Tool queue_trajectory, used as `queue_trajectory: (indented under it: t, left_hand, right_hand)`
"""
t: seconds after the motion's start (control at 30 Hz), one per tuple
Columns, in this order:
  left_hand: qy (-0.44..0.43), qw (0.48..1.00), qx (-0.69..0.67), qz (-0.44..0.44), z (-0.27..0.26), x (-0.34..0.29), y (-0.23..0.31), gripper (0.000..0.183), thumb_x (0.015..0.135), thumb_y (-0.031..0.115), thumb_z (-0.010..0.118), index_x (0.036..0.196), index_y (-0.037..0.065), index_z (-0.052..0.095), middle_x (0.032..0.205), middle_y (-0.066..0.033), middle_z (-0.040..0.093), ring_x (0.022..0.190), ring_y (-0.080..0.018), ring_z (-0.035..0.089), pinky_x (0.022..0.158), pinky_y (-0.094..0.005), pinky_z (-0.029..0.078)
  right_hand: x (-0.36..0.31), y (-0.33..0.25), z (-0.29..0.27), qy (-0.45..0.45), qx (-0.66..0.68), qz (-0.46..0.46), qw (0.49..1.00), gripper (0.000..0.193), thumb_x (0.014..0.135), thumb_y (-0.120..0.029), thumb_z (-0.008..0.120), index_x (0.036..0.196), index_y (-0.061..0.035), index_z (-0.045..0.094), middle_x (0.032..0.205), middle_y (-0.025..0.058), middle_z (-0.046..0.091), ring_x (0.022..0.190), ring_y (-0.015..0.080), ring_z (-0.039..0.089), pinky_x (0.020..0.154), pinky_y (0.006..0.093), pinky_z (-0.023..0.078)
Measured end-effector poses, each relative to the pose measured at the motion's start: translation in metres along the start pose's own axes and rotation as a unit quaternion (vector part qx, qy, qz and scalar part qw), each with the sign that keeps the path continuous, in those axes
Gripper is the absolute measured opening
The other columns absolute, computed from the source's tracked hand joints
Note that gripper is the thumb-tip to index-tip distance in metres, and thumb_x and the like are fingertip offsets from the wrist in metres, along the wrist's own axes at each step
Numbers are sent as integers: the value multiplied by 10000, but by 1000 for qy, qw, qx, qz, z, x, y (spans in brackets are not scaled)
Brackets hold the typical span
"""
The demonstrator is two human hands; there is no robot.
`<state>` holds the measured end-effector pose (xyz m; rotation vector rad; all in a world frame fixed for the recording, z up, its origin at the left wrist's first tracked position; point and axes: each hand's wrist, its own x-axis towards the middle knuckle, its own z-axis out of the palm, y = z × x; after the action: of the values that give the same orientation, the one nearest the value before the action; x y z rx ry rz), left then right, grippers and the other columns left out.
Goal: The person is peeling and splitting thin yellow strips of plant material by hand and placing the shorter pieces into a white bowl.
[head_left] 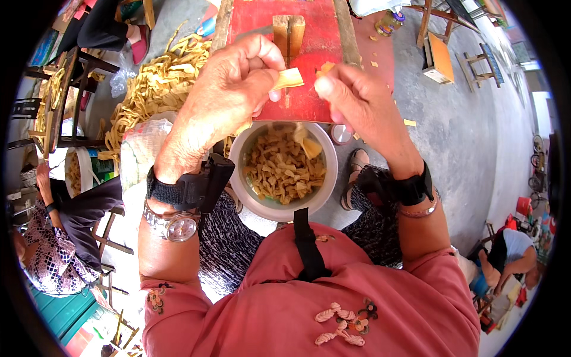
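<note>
My left hand (235,89) is closed in a pinch on a flat yellow strip (289,78), whose cut-looking end sticks out to the right. Across a small gap, my right hand (366,98) pinches a small orange-yellow piece (325,69) between thumb and fingers. Both hands are over the near end of a red board (256,18), where a slotted wooden block (288,37) stands upright. Under the board's near edge, between my knees, is a pale basin (239,163) with many short yellow pieces (282,169) in it. One larger pale-yellow piece (311,147) shows at its right side, partly blurred.
A heap of long yellow strips (157,83) lies on the floor at the left. A seated person (59,238) is beside a white bucket (83,169). Wooden stools (440,56) and a lidded jar (389,22) are at the far right. Another person (505,256) bends at the right.
</note>
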<state>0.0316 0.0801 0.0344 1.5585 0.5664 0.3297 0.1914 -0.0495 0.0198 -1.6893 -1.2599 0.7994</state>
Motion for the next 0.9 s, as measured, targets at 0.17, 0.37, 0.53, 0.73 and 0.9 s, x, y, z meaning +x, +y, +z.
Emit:
queue_trajectory:
  t: [0.17, 0.37, 0.53, 0.73, 0.9]
  left_hand:
    - [-30, 999, -6, 28, 5, 5, -5, 77, 888, -15, 491, 918, 45, 530, 725, 10, 549, 523, -23, 398, 487, -175, 337]
    - [4, 999, 18, 49, -7, 15, -14, 27, 902, 51, 549, 909, 47, 575, 735, 21, 559, 563, -28, 472, 517, -167, 390]
    - [27, 998, 5, 57, -7, 21, -18, 15, 874, 62, 595, 876, 48, 598, 734, 39, 573, 611, -12, 496, 509, -168, 418]
    - [43, 997, 51, 48, -4, 23, -25, 40, 894, 64, 569, 890, 36, 597, 733, 20, 567, 612, -32, 507, 537, -169, 420]
    - [53, 996, 61, 22, -4, 25, -31, 67, 902, 85, 560, 878, 33, 594, 723, 13, 570, 566, -29, 484, 491, -188, 411]
  right_hand:
    - [10, 3, 20, 15, 245, 9, 969, 199, 893, -185, 606, 950, 2, 569, 690, 20, 583, 553, 60, 544, 473, 192, 442]
    - [19, 14, 23, 71, 259, -10, 963, 153, 884, -113, 600, 932, 30, 577, 698, 48, 597, 532, 74, 541, 474, 208, 446]
    - [25, 17, 26, 98, 241, 9, 965, 133, 879, -86, 591, 919, 40, 580, 690, 45, 592, 515, 81, 534, 467, 214, 435]
    - [24, 11, 32, 130, 143, -10, 981, 104, 850, -67, 604, 888, 29, 594, 671, 49, 590, 526, 83, 540, 462, 225, 428]
    - [23, 24, 37, 164, -56, -149, 973, 53, 837, -35, 580, 859, 1, 612, 682, 54, 603, 545, 88, 555, 461, 237, 436]
